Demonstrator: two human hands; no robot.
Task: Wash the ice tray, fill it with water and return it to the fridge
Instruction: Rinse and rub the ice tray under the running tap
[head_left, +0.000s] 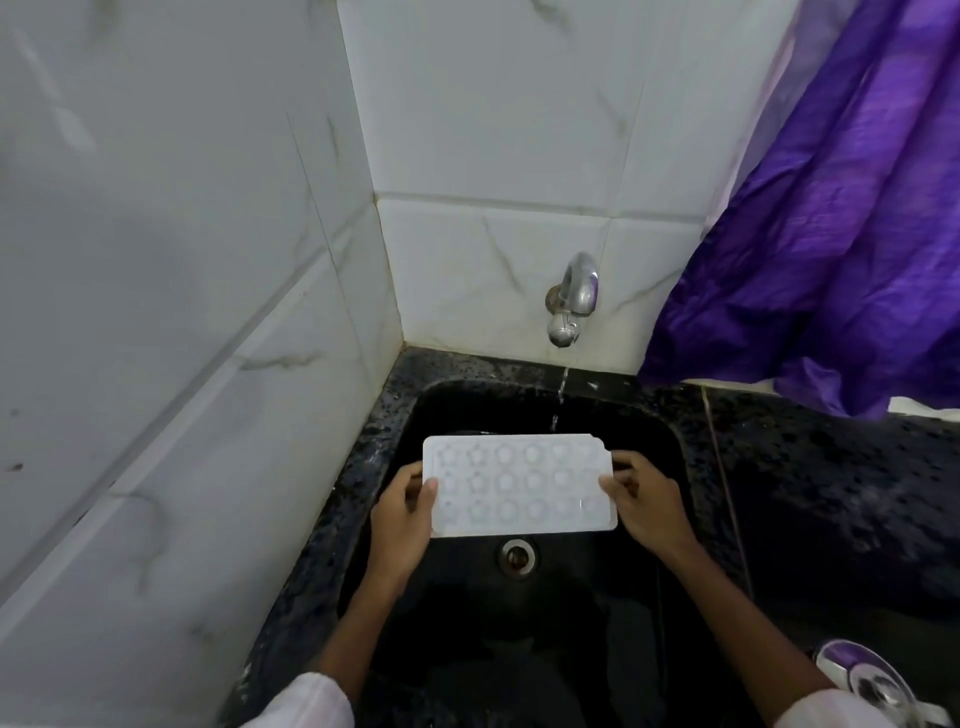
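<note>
A white ice tray (519, 486) with several star and round moulds is held flat over the black sink (670, 447). My left hand (402, 512) grips its left short edge and my right hand (644, 501) grips its right short edge. A chrome tap (571, 299) on the tiled back wall lets a thin stream of water (560, 397) fall just behind the tray's far right corner. The drain (517, 557) shows below the tray's near edge.
White marble-look tiles form the left wall (171, 312) and back wall. A purple curtain (841, 234) hangs at the right over the wet black speckled counter (831, 493). A shiny metal object (867, 680) lies at the counter's near right.
</note>
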